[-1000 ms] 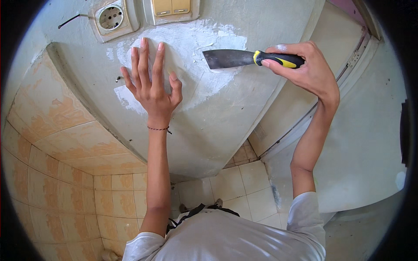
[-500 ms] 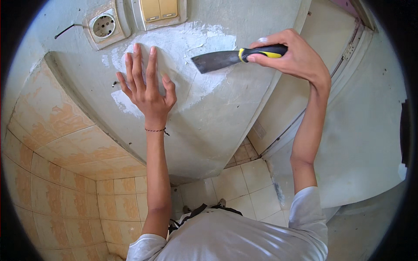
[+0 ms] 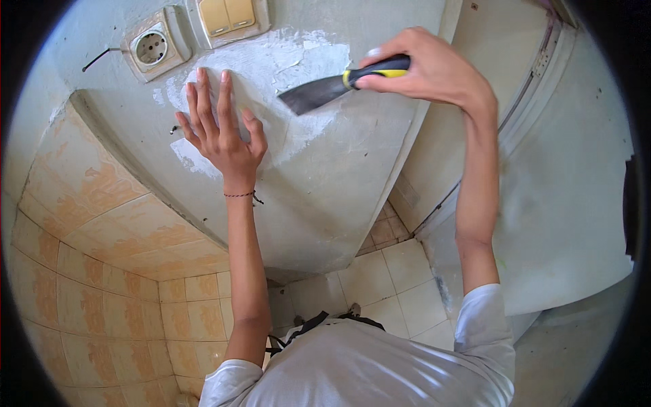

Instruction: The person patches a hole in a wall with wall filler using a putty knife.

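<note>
With fingers spread, my left hand (image 3: 225,139) lies against the grey wall (image 3: 312,203), over the left part of a white filler patch (image 3: 298,64). My right hand (image 3: 434,71) grips a putty knife (image 3: 319,91) by its black and yellow handle. Its dark metal blade points left, in front of the patch and to the right of my left fingers. Whether the blade edge touches the wall is hard to tell. Small ridges show in the patch's surface.
Above the left hand are a wall socket (image 3: 151,49) and a yellowish double switch (image 3: 227,15). A thin dark rod (image 3: 96,60) sticks out beside the socket. Orange-patterned tiles (image 3: 102,169) cover the lower left. A door (image 3: 485,64) stands at right, above floor tiles (image 3: 366,278).
My right hand and the putty knife have shifted left and slightly up in view, and the blade tilts more. The whole view has moved slightly; my left hand keeps its place on the wall.
</note>
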Demonstrator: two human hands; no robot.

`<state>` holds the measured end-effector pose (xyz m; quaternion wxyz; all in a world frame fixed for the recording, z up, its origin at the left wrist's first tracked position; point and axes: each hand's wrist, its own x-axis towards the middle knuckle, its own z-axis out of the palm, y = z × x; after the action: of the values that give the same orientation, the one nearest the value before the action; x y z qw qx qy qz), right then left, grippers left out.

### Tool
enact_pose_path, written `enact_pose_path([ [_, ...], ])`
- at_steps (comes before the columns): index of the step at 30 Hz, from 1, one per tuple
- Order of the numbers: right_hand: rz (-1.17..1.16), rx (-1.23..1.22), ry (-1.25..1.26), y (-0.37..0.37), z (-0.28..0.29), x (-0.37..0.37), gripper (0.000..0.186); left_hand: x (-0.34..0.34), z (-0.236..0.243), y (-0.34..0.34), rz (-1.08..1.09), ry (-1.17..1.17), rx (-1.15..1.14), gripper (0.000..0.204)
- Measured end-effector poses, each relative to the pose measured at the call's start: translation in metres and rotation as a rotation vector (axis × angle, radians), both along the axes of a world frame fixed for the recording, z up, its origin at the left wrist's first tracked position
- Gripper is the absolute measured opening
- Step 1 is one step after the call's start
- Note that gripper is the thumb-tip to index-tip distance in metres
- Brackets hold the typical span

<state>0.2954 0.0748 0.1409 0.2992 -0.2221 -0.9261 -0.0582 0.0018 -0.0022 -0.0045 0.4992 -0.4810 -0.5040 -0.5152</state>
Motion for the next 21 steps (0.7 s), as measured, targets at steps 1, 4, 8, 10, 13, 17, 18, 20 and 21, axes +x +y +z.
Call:
enact_pose_path([
  [1,0.028,0.056,0.027,-0.006,-0.005,-0.007,0.038,-0.002,-0.001,-0.001,-0.001,-0.007,0.002,0.061],
  [4,0.011,0.008,0.016,-0.012,0.007,0.003,0.036,0.003,-0.002,0.004,-0.024,-0.002,0.017,0.058],
  [8,-0.039,-0.227,-0.036,-0.024,0.033,0.013,0.040,0.006,-0.001,0.002,-0.023,0.011,0.016,0.056],
  [10,-0.028,-0.100,-0.018,-0.023,0.027,0.004,0.040,0.002,0.001,-0.002,-0.002,0.011,0.007,0.056],
  [13,-0.008,0.022,0.026,-0.021,0.017,0.003,0.040,-0.001,-0.001,-0.003,0.005,0.004,-0.001,0.058],
  [17,-0.053,-0.232,-0.013,-0.024,0.034,0.020,0.039,0.007,-0.002,0.005,-0.036,-0.002,0.021,0.061],
  [18,-0.039,-0.233,-0.009,-0.023,0.031,0.014,0.039,0.004,0.000,0.003,-0.022,0.003,0.019,0.061],
  [20,-0.090,-0.036,-0.047,-0.024,0.022,-0.001,0.039,0.002,0.002,0.000,-0.004,0.009,0.010,0.057],
  [21,-0.096,-0.038,-0.046,-0.024,0.019,-0.003,0.039,0.002,0.001,0.000,-0.011,0.009,0.008,0.057],
])
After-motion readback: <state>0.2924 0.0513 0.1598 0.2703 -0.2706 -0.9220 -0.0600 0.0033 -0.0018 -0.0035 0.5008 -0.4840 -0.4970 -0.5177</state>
